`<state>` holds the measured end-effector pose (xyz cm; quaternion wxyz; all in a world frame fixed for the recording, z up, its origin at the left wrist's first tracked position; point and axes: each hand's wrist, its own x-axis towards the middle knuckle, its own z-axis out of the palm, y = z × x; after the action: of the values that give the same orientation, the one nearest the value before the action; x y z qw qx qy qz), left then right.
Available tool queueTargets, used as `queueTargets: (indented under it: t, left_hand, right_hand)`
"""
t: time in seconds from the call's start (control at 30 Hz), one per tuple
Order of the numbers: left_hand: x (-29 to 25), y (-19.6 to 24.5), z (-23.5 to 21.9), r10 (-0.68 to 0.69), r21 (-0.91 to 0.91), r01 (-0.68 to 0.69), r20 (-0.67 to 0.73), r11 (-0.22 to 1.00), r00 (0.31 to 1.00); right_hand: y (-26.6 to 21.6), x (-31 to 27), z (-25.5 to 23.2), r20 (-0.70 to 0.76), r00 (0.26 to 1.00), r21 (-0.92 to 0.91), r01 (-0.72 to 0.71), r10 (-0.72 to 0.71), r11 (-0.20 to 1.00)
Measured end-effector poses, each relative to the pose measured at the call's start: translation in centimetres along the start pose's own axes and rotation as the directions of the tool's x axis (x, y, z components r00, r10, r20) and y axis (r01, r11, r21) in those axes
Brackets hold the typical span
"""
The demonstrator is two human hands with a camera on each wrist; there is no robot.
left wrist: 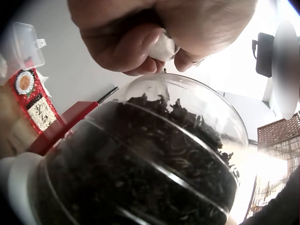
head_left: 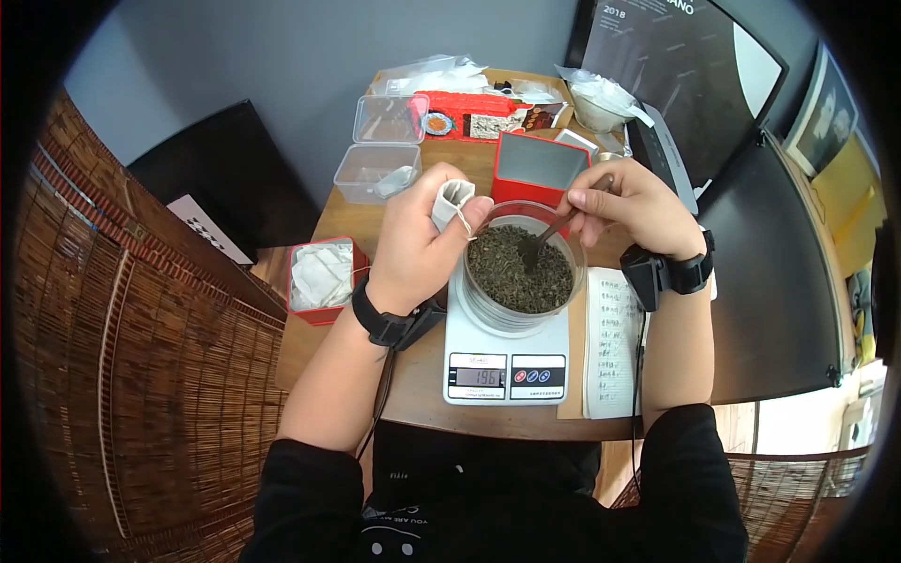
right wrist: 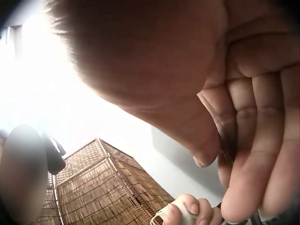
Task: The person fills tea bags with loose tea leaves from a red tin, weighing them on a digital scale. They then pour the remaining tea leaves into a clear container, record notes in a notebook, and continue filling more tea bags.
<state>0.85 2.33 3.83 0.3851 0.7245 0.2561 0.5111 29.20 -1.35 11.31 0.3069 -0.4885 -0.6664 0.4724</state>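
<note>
My left hand (head_left: 413, 239) pinches a small white drawstring tea bag (head_left: 453, 195), its mouth gaping upward and its string hanging by the thumb. In the left wrist view the curled fingers grip the bag (left wrist: 164, 47) above the tub. Between thumb and fingers, my right hand (head_left: 643, 206) holds a dark spoon (head_left: 566, 219) whose bowl dips into loose dark tea leaves (head_left: 507, 280). These leaves lie in a clear round tub (head_left: 507, 320) standing on a white kitchen scale (head_left: 458, 336) with its display lit. In the right wrist view, the palm hides most of the spoon.
An open red tin (head_left: 516, 190) stands behind the tub. To the left, a red box (head_left: 312, 317) holds white bags, and a clear plastic box (head_left: 352, 183) has its lid raised. A handwritten notebook (head_left: 610, 366) lies right of the scale; a monitor (head_left: 685, 70) stands back right.
</note>
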Motion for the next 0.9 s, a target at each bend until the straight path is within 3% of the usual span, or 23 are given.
queueTargets:
  t: [0.03, 0.07, 0.13, 0.37, 0.43, 0.47, 0.53, 0.57, 0.63, 0.77, 0.9]
  left_hand:
    - [-0.1, -0.2, -0.1, -0.09, -0.093, 0.09, 0.003, 0.992, 0.996]
    - [-0.2, -0.4, -0.1, -0.092, -0.091, 0.092, 0.0, 0.992, 0.996]
    - [0.0, -0.8, -0.1, -0.134, -0.329, 0.138, 0.034, 0.934, 0.99]
    - [0.6, -1.2, -0.6, -0.136, -0.528, 0.154, 0.074, 0.835, 0.988]
    - [0.7, -1.4, -0.3, -0.064, -0.368, 0.065, 0.016, 0.928, 0.998]
    - [0.5, -1.5, -0.3, -0.068, -0.367, 0.069, 0.017, 0.928, 0.998]
    - [0.4, -1.5, -0.3, -0.178, -0.191, 0.191, 0.087, 0.963, 0.98]
    - [0.4, -1.4, -0.1, -0.176, -0.191, 0.19, 0.088, 0.963, 0.98]
    - [0.2, -1.2, 0.3, -0.16, -0.023, 0.163, 0.106, 0.986, 0.981]
    - [0.3, -0.9, 0.3, -0.18, 0.011, 0.179, 0.095, 0.984, 0.979]
    - [0.2, -0.5, 0.2, -0.136, 0.157, 0.128, 0.04, 0.979, 0.99]
  right_hand:
    - [0.1, 0.2, -0.1, 0.012, 1.0, 0.022, -0.023, 0.023, 0.999]
    - [0.2, 0.3, -0.1, 0.024, 0.999, 0.045, -0.045, 0.044, 0.998]
    - [0.6, 0.4, -0.4, 0.029, 0.999, 0.06, -0.047, 0.045, 0.997]
    - [1.5, 0.7, -0.9, 0.009, 0.999, 0.162, -0.051, 0.05, 0.985]
    - [1.7, 0.9, -0.9, 0.027, 0.999, 0.176, -0.047, 0.043, 0.983]
    - [1.9, 1.0, -0.9, 0.044, 0.998, 0.193, -0.043, 0.035, 0.98]
    - [2.1, 1.2, -0.6, 0.064, 0.998, 0.205, -0.04, 0.027, 0.978]
    - [2.1, 1.3, -0.6, 0.084, 0.996, 0.215, -0.036, 0.018, 0.976]
    - [2.4, 1.5, -0.9, 0.101, 0.995, 0.237, -0.034, 0.011, 0.971]
    - [3.3, 1.6, -1.5, 0.107, 0.994, 0.369, -0.027, -0.013, 0.929]
    - [3.9, 1.5, -2.4, 0.098, 0.994, 0.466, 0.0, -0.052, 0.885]
